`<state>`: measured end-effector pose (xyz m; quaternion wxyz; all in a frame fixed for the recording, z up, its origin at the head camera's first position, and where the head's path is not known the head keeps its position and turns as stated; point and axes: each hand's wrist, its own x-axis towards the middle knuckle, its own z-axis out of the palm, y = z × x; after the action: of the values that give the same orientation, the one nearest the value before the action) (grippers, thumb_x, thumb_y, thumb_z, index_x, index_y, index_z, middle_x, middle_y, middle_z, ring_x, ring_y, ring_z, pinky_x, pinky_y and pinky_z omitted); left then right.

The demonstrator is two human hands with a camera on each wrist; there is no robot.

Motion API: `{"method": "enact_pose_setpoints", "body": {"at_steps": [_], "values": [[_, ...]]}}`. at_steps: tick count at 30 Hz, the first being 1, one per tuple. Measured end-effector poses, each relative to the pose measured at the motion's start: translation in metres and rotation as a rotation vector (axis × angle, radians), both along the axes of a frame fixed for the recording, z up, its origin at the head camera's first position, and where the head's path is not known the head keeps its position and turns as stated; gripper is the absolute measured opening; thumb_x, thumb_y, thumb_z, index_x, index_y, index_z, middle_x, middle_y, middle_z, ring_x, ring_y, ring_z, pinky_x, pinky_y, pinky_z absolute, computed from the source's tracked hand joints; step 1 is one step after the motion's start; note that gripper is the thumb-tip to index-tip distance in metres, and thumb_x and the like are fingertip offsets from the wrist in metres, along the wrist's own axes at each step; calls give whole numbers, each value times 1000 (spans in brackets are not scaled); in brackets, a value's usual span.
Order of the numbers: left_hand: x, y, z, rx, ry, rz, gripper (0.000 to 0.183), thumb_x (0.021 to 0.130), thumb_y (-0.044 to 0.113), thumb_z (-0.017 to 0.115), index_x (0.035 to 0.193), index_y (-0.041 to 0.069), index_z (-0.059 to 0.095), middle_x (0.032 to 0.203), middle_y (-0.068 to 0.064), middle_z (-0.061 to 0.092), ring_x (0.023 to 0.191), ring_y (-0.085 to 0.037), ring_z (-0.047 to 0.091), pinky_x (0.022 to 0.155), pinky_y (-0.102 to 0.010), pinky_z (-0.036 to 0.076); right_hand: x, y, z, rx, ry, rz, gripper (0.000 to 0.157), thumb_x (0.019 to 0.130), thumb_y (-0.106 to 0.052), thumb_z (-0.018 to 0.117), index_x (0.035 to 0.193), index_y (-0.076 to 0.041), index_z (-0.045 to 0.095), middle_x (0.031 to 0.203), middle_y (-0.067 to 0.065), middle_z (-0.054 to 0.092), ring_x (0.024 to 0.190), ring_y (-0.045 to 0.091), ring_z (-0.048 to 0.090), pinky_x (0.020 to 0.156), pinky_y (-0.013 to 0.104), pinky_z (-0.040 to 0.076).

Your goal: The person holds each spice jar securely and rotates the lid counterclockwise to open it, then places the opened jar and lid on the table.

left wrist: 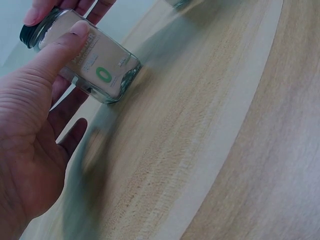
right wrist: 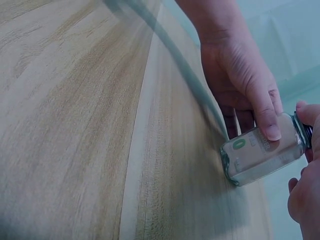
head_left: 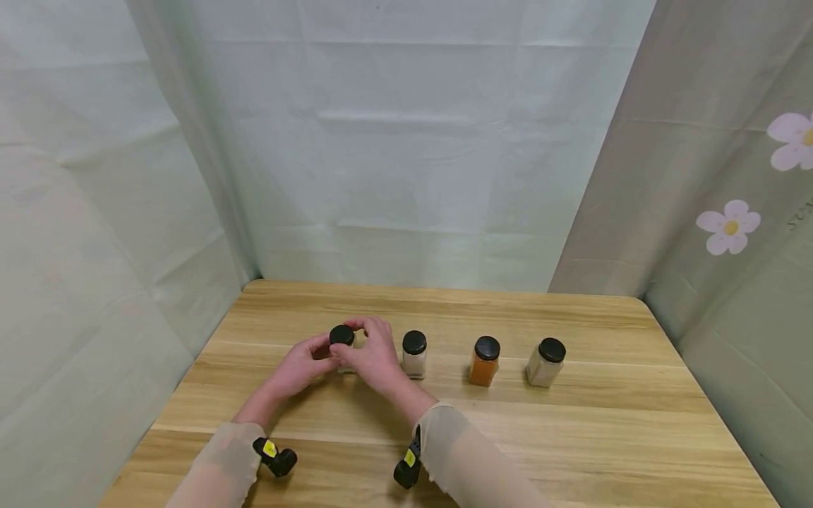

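Observation:
A square glass spice jar with a black lid (head_left: 341, 334) is between both hands at the left of the row. My left hand (head_left: 297, 368) holds the jar's body, its thumb lying across the printed label, as the left wrist view shows. From the other side my right hand (head_left: 376, 358) grips the lid with thumb and fingers. Pale powder fills the jar (left wrist: 102, 62), and a green ring mark is printed on its label. The jar's base is close over the wooden table (right wrist: 95, 115).
To the right stand three more black-lidded jars: a pale one (head_left: 415, 356) near my right hand, an orange one (head_left: 485, 363), and a beige one (head_left: 545, 363). Pale cloth (head_left: 406, 155) hangs behind the table and along its sides.

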<state>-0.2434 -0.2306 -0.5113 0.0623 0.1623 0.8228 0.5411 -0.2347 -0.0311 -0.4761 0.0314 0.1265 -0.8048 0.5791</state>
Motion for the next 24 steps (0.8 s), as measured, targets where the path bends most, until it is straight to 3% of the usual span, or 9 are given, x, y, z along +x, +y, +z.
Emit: {"method": "enact_pose_setpoints", "body": {"at_steps": [7, 17, 24], "values": [[-1, 1, 0, -21, 0, 17, 48, 96, 27, 75, 139, 11, 63, 141, -11, 60, 130, -29, 53, 99, -27, 46, 0, 1, 0, 14, 18, 7, 42, 86, -34, 84, 123, -22, 67, 117, -10, 57, 123, 14, 43, 101, 39, 42], [2, 2, 3, -6, -6, 19, 48, 95, 22, 75, 139, 8, 63, 143, -14, 58, 135, -35, 50, 110, -54, 39, -1, 3, -3, 23, 50, 48, 47, 90, -34, 81, 131, -16, 67, 123, -8, 58, 122, 15, 43, 102, 39, 42], [0, 2, 2, -20, -11, 23, 48, 95, 25, 75, 139, 9, 63, 143, -14, 58, 135, -36, 50, 110, -56, 39, 0, 2, -2, 34, 45, 57, 47, 91, -31, 79, 133, -17, 67, 127, -8, 57, 125, 14, 42, 104, 39, 40]]}}
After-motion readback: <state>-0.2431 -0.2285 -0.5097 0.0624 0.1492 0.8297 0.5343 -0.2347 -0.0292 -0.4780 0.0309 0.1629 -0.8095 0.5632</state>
